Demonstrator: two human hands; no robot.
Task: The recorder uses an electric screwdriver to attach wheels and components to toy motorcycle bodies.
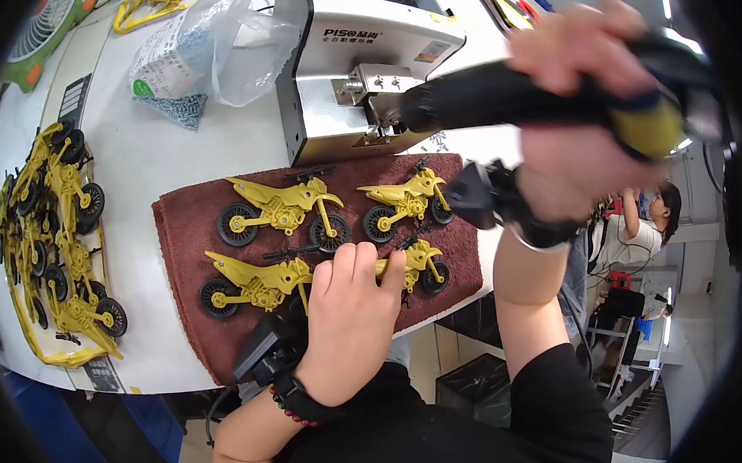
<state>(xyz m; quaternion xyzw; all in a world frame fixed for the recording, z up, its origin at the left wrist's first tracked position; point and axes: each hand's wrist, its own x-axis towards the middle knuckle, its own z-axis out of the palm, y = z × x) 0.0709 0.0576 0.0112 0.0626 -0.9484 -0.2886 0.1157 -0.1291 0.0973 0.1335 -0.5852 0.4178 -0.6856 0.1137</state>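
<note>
Four-way rows aside, several yellow toy motorcycles with black wheels lie on a dark red towel [181,240]. My left hand [354,315] reaches over the lower pair, its fingers bent onto the rear of the lower right toy motorcycle [422,258]; that toy's back wheel is hidden. Beside this hand lies the lower left toy motorcycle [257,279]. Raised at the right, my right hand [585,114] is closed around a black power screwdriver [481,94]. The driver's tip points left, at the metal outlet of a screw feeder machine [371,37]; exact contact cannot be made out.
At the left, a yellow-rimmed tray [41,355] holds piled toy motorcycles. A clear plastic bag of small screws [185,107] lies behind the towel. A green fan [39,35] stands at the far left corner. Another person [644,228] is in the right background.
</note>
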